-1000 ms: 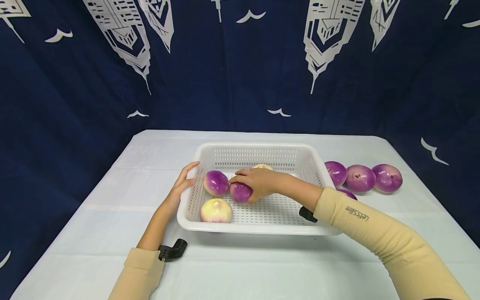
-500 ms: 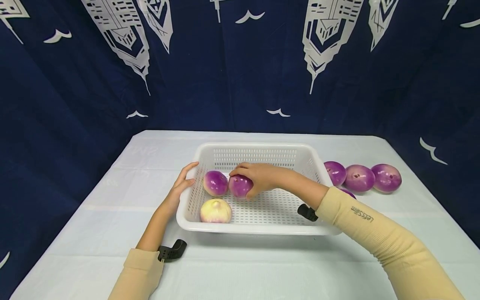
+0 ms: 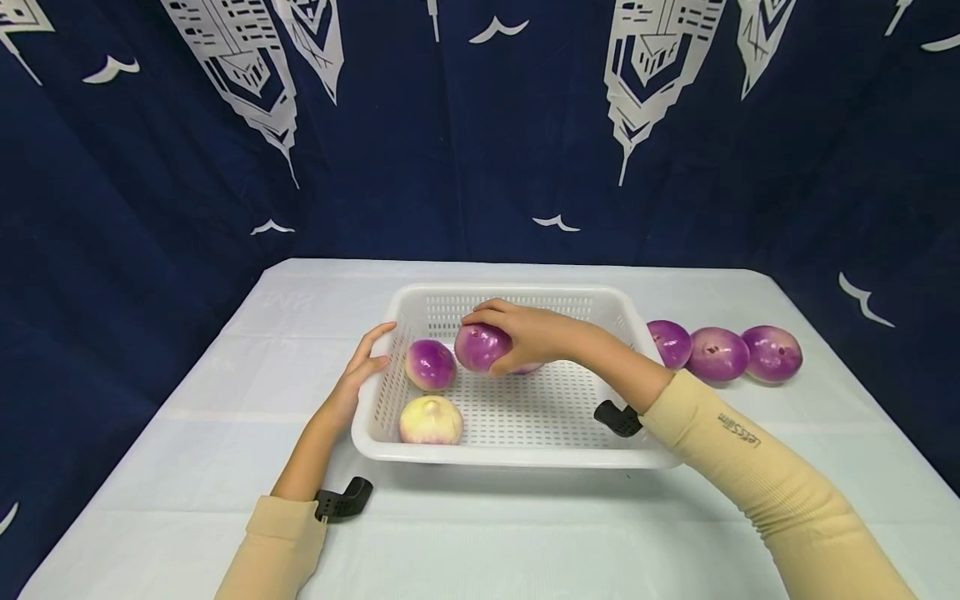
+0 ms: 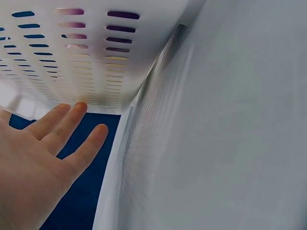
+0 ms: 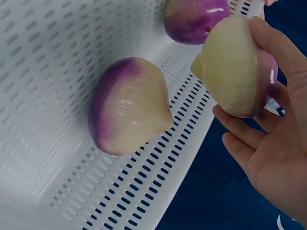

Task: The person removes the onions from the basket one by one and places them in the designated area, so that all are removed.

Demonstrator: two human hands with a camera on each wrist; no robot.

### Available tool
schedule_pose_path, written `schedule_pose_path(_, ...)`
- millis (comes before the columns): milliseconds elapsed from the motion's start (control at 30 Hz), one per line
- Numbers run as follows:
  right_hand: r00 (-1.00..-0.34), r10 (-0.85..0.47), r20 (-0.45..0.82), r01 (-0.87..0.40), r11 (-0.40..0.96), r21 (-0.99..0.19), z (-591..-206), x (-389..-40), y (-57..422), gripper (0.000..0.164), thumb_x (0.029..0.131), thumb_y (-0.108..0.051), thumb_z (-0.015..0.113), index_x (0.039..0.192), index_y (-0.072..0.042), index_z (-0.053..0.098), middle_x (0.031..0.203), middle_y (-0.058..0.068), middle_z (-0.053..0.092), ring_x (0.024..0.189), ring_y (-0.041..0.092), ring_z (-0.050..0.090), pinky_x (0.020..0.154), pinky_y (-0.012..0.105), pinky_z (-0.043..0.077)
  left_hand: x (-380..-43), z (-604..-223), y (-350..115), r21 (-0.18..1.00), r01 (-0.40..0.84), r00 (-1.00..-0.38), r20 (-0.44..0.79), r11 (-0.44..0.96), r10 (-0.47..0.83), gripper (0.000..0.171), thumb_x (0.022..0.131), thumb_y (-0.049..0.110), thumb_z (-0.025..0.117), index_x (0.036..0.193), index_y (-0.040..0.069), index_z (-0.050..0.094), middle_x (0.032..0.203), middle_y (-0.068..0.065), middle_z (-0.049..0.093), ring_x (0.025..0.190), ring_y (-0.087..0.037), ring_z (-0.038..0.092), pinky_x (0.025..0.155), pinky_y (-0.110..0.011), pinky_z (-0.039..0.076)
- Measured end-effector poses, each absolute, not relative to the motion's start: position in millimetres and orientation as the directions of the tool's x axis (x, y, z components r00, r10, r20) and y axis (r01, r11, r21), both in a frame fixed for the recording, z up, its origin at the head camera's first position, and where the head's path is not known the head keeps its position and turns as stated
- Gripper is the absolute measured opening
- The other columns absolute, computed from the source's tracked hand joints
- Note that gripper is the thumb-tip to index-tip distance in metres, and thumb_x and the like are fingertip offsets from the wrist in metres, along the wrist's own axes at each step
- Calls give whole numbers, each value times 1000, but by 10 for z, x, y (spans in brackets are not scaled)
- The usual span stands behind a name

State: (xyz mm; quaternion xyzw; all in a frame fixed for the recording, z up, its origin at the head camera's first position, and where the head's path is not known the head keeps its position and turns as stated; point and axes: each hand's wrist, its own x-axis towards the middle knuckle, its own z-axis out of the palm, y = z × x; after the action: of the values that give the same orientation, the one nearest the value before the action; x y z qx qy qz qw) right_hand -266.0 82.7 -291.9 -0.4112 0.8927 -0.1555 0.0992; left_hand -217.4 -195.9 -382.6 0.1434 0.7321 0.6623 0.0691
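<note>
My right hand [image 3: 536, 335] grips a purple-and-white turnip [image 3: 477, 347] over the white plastic basket [image 3: 510, 457]. In the right wrist view the fingers and thumb curl round that turnip [image 5: 230, 67], its pale pointed end facing away from the palm. Another turnip [image 5: 129, 108] lies in the basket, mostly hidden behind my right hand in the head view. At the basket's left end are a purple turnip [image 3: 431, 365] and a pale, cream-topped one [image 3: 431, 420]. My left hand [image 3: 351, 383] rests at the left rim; in the left wrist view its fingers [image 4: 79, 151] are straight.
Right of the basket, several purple turnips [image 3: 717, 355] stand in a row on the white-covered table [image 3: 480, 533]. A dark blue curtain [image 3: 465, 150] with white drawings hangs behind the table. Black straps [image 3: 343, 498] sit on both wrists.
My right hand has lifted its turnip up and toward the back of the basket, away from the purple turnip beside it. The left hand stays at the rim.
</note>
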Motion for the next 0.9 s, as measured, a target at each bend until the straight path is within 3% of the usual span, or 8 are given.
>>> schedule_pose_path(333,-679,-734,21,-650,587,-483,-2767,-2661,940,74,72,-28,74,136,-20,39,139,4,36,122,25,43,98,44,43,-2179,-3829,-1962,988,128,-949,96,87,302,58,88,22,31,143,25,16,147,-14,16,126,-42,31,93,-55,40)
schedule_pose_path(667,-688,-711,145,-658,526,-539,-2654,-2641,1075,72,74,-24,73,136,-13,39,138,8,38,125,24,39,100,42,41,-2162,-3838,-1960,990,116,-948,87,76,307,57,89,22,31,143,25,16,146,-15,19,123,-42,34,91,-53,42)
schedule_pose_path(900,-734,-657,170,-620,548,-561,-2534,-2587,1182,74,76,-29,72,139,-19,35,141,6,34,125,23,38,97,43,44,-2178,-3844,-1959,987,137,-946,104,88,307,57,88,22,30,143,23,15,147,-16,15,126,-43,30,93,-57,40)
